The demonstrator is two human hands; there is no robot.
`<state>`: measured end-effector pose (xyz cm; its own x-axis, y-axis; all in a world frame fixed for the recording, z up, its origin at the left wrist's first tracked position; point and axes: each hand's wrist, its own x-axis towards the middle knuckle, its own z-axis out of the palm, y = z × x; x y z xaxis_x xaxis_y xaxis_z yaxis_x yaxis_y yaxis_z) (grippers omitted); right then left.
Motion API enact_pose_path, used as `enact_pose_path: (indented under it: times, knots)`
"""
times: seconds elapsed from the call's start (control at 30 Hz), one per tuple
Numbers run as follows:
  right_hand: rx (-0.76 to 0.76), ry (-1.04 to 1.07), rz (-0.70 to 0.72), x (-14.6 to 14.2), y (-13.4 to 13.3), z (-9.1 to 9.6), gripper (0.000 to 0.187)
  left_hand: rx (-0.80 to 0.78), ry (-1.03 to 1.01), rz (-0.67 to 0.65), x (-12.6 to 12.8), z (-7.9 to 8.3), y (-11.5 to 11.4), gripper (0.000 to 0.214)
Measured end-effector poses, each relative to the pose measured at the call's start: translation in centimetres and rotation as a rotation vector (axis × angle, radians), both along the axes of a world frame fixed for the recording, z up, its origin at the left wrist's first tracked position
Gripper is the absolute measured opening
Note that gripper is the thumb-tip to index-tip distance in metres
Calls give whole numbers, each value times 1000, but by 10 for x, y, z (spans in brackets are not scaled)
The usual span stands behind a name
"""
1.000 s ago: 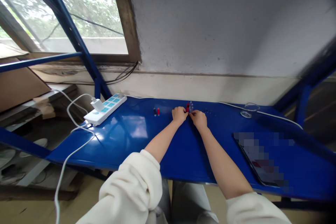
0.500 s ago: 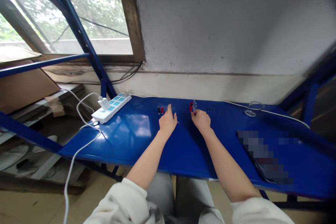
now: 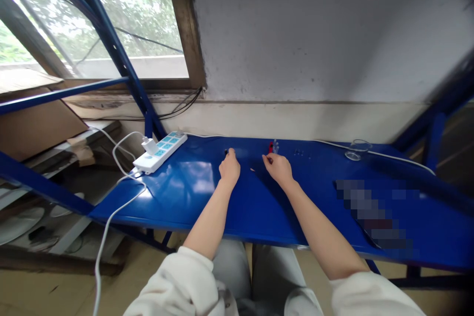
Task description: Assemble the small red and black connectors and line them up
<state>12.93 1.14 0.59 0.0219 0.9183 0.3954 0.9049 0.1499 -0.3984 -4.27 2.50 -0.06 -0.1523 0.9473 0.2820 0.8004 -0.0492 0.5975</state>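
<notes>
My left hand [image 3: 230, 168] rests on the blue shelf [image 3: 192, 192], its fingers curled over two small parts, a black one [image 3: 225, 151] showing at the fingertips. My right hand [image 3: 278, 167] lies a little to the right, fingers bent, close to a small red part and a clear one [image 3: 273, 146] that stand behind it. Whether either hand grips anything I cannot make out. A tiny thin piece [image 3: 252, 170] lies on the shelf between the hands. More tiny dark parts [image 3: 298, 151] sit right of the clear one.
A white power strip [image 3: 161, 151] with a plug and white cable [image 3: 111, 217] lies at the shelf's back left. A clear ring-shaped item [image 3: 353, 155] and a thin white wire sit at the back right. A blurred flat object [image 3: 374, 212] lies at the right. Blue frame bars rise on both sides.
My left hand moved left from the red and clear parts to the black and red pair and closed over them. My right hand stayed near the red and clear parts.
</notes>
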Motion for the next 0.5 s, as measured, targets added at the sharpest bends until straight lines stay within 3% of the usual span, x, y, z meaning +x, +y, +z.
enact_pose_path:
  times: [0.13, 0.27, 0.37, 0.5]
  knots:
    - [35, 147, 57, -4, 0, 0, 34, 66, -406, -164, 8, -1, 2, 16]
    - [-48, 367, 89, -11, 0, 0, 41, 15, -844, -417, 25, 3, -2, 13]
    - [-33, 473, 141, -14, 0, -1, 47, -21, -952, -550, 30, 7, -7, 10]
    - [32, 520, 177, -10, 3, -4, 45, -26, -996, -586, 27, 10, -10, 10]
